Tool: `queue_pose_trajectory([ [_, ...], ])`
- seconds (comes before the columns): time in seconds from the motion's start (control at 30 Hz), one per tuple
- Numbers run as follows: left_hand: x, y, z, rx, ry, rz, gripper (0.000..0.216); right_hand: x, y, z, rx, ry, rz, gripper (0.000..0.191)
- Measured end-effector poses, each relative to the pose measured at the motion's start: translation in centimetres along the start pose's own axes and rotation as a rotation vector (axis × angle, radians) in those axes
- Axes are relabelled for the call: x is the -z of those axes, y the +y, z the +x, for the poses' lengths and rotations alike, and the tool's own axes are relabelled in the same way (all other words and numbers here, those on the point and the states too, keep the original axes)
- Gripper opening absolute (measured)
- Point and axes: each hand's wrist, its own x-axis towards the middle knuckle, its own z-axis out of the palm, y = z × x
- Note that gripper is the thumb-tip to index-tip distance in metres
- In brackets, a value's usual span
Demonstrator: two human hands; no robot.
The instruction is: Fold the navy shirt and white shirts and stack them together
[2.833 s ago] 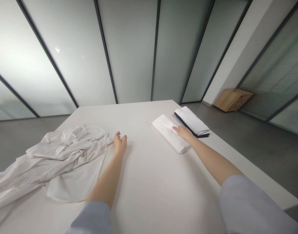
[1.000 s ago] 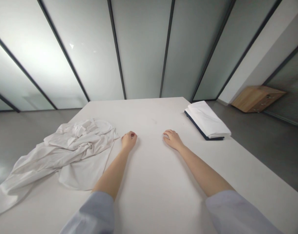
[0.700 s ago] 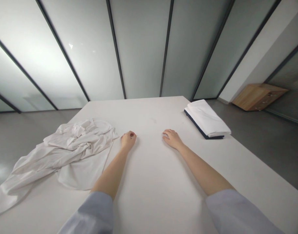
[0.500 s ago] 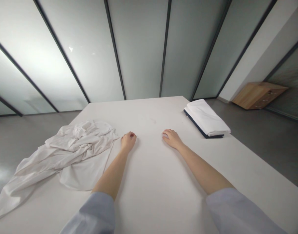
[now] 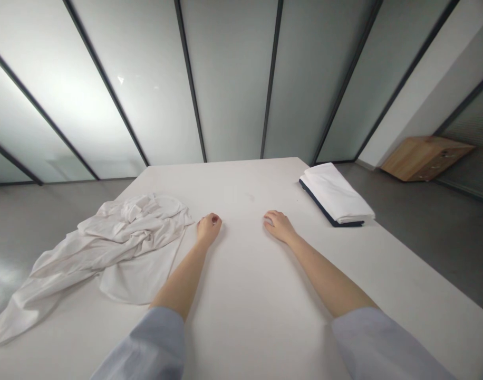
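My left hand rests on the white tabletop with its fingers curled in and nothing showing in them. Just left of it lies a crumpled white cloth, probably a garment, heaped in loose folds. One end of the cloth trails toward the table's near left edge. My right hand lies on the table apart from the left, its fingers loosely bent and the thumb held away from them, holding nothing. Farther right sits a folded white cloth on top of a folded dark navy cloth.
The white table reaches away toward a frosted glass partition with dark frames. A wooden cabinet stands on the grey floor at the far right, beyond the table's right edge.
The whole view has shifted slightly to the right in the picture. Both hands and the cloths keep their places on the table.
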Motion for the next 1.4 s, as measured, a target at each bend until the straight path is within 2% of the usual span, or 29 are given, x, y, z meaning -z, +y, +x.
queue_pose_trajectory([
  [0.43,0.0,-0.3,0.1,0.037,0.004,-0.037,0.018,-0.4,0.6,0.1,0.0,-0.006,0.004,0.029],
  [0.5,0.0,-0.4,0.2,0.02,-0.036,-0.041,0.022,-0.5,0.7,0.2,-0.002,0.004,0.009,0.029],
  [0.6,0.8,-0.6,0.7,-0.032,-0.175,-0.038,0.029,-0.6,0.8,0.2,-0.005,0.012,0.024,0.029],
  [0.7,3.2,-1.3,1.3,-0.049,-0.256,0.004,0.035,-0.6,0.8,0.2,-0.005,0.012,0.03,0.029],
  [0.77,5.8,-2.5,1.7,-0.041,-0.177,0.119,0.038,-0.6,0.7,0.2,-0.005,0.013,0.026,0.029],
  [0.83,9.0,-4.6,2.2,-0.003,-0.018,0.308,0.04,-0.5,0.6,0.2,-0.003,0.012,0.017,0.029],
  [0.9,12.2,-7.0,2.5,0.112,0.101,0.468,0.047,-0.4,0.4,0.2,0.0,0.013,0.003,0.029],
  [0.93,13.6,-8.3,2.6,0.219,0.09,0.519,0.052,-0.4,0.3,0.2,0.001,0.014,-0.004,0.029],
  [1.0,15.5,-10.5,2.5,0.38,-0.034,0.564,0.057,-0.5,0.3,0.2,-0.002,0.017,-0.014,0.03],
  [1.07,16.3,-12.1,2.2,0.423,-0.097,0.575,0.05,-0.6,0.3,0.2,-0.008,0.022,-0.015,0.03],
  [1.2,15.9,-13.4,1.4,0.329,-0.058,0.611,0.036,-0.8,0.4,0.2,-0.007,0.036,-0.005,0.029],
  [1.3,16.5,-13.4,1.4,0.273,0.0,0.634,0.034,-0.7,0.4,0.3,-0.015,0.035,-0.006,0.029],
  [1.4,18.7,-12.1,2.7,0.238,0.13,0.662,0.033,-0.6,0.2,0.4,-0.028,0.029,-0.002,0.029],
])
